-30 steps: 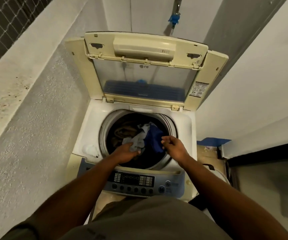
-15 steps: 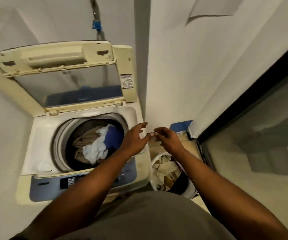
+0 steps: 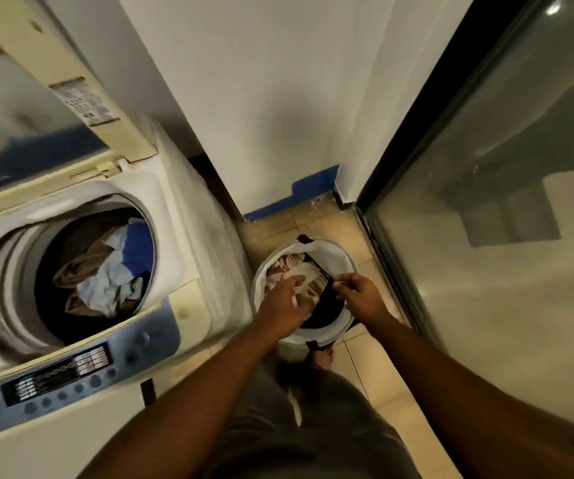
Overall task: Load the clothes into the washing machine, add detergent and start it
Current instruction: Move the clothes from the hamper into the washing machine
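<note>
The top-loading washing machine [image 3: 188, 243] stands at the left with its lid [image 3: 81, 108] raised. Brown, pale and blue clothes [image 3: 106, 271] lie in its drum. On the floor to its right is a round white laundry basket [image 3: 342, 257] holding cream clothes [image 3: 295, 271] and a black garment [image 3: 325, 307]. Both my hands are inside the basket. My left hand [image 3: 280, 307] rests with spread fingers on the cream clothes. My right hand [image 3: 361, 295] pinches the edge of the black garment. No detergent is in view.
The blue control panel [image 3: 71, 368] runs along the machine's front. A white wall [image 3: 278, 115] rises behind the basket, and a dark-framed glass door [image 3: 485, 254] closes in the right side. The floor [image 3: 375, 368] is beige tile; my foot is just below the basket.
My hands left the drum, swung right past the machine's edge and dropped into the basket. The view turned right and down with them.
</note>
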